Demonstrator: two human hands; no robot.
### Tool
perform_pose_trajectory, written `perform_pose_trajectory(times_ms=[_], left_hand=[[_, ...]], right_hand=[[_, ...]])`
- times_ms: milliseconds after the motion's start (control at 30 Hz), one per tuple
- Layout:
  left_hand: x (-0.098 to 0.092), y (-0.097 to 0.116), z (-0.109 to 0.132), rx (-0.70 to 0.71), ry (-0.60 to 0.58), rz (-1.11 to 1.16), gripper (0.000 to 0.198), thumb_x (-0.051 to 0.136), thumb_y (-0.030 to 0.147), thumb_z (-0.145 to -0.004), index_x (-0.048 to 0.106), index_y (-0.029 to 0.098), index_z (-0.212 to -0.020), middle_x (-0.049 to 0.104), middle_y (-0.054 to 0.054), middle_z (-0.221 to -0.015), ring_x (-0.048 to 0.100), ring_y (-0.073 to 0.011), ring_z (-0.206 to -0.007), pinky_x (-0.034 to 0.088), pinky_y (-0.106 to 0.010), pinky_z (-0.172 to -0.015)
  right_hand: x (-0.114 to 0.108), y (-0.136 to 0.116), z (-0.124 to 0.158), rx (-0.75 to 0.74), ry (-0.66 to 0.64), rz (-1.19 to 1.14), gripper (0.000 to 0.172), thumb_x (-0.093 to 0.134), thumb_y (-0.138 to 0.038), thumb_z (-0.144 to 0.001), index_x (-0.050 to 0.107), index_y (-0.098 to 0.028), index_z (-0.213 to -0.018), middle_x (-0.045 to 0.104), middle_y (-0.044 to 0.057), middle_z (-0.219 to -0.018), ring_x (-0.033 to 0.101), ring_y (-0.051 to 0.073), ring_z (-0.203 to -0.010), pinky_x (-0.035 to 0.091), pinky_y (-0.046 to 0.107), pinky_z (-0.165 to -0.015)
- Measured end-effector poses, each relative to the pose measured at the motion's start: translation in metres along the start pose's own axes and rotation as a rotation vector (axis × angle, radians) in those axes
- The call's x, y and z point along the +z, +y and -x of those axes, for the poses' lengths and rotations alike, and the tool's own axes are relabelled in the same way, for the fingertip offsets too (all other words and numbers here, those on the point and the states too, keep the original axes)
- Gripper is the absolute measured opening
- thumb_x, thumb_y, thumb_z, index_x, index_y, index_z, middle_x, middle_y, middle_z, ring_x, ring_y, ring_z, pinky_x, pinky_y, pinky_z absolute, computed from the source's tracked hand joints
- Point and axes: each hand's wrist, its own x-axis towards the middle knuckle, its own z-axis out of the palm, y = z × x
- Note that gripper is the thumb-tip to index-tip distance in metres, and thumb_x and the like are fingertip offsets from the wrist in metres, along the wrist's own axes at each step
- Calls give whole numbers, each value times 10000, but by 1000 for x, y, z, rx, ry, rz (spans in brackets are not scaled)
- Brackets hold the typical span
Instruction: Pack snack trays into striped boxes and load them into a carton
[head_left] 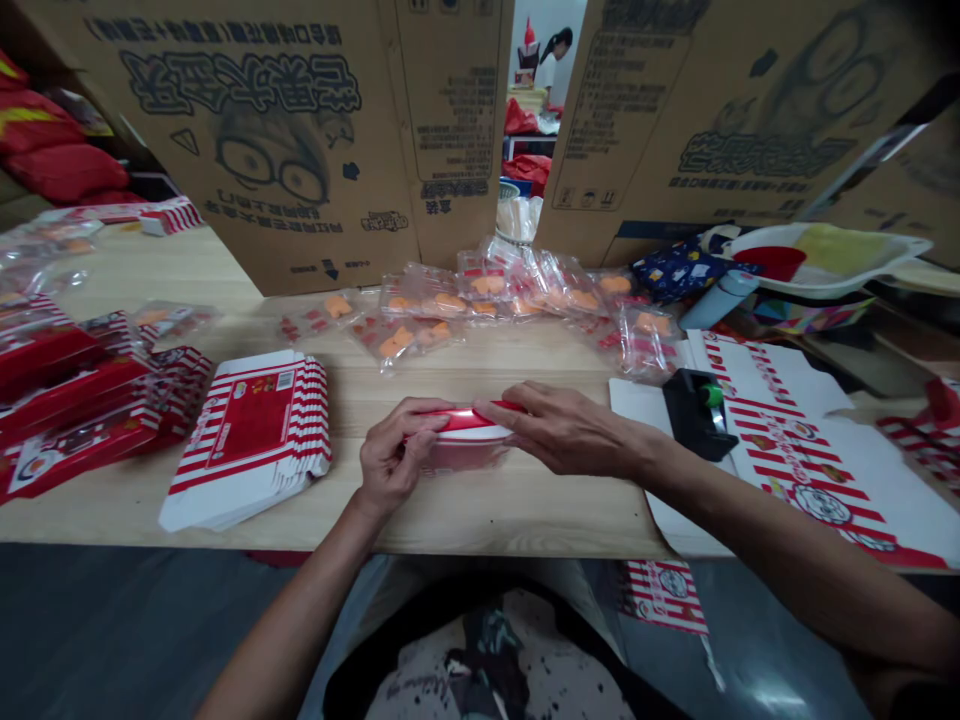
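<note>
Both my hands work a small red and white striped box (466, 432) on the wooden table (480, 505), just in front of me. My left hand (391, 455) curls round its left end, fingers closed on it. My right hand (559, 430) lies over its right end with fingers pressed on the top. Clear packets with orange pieces (487, 300) lie scattered beyond the box. A stack of flat striped cartons (251, 435) sits to the left of my left hand.
A black tape dispenser (696, 410) rests on flat printed sheets (810, 450) to the right. Finished red boxes (60, 400) pile at the left. Big cardboard cartons (300, 130) wall off the back; a person shows through the gap. A white tray (825, 255) stands far right.
</note>
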Motion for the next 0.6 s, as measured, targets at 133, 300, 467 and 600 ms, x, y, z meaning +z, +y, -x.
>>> perform_pose_trajectory(times_ms=[133,300,467,600], left_hand=[[5,1,4,-158,72,-38,165,585,258,-952,681,182,-1063,734,-104,-1038,699,-214,-953,551,-350,-850],[18,1,14,-321,252,-112,246,616,358,-931,666,188,-1102,741,-49,-947,702,-187,-840,551,-295,-780],[20,4,8,-188,247,-112,216,536,326,-980,699,190,-1019,728,-71,-943,687,-196,-882,541,-332,-792],[15,3,3,-65,150,-58,205,523,259,-989,718,196,-1001,717,-90,-980,667,-202,-911,533,-353,-801]], right_hand=[[-2,-1,-3,184,120,-354,348,550,-205,-970,608,-174,-1311,660,85,-1015,609,158,-803,533,310,-746],[-14,-11,-17,351,158,-488,145,612,-102,-843,717,-153,-929,679,14,-803,565,103,-636,446,227,-610],[-9,-23,-12,273,226,-285,277,534,-33,-843,724,-159,-1000,692,61,-917,622,147,-773,494,269,-705],[1,-24,8,104,153,-154,467,443,-74,-962,514,-164,-1415,629,145,-1187,610,207,-1035,546,354,-858]])
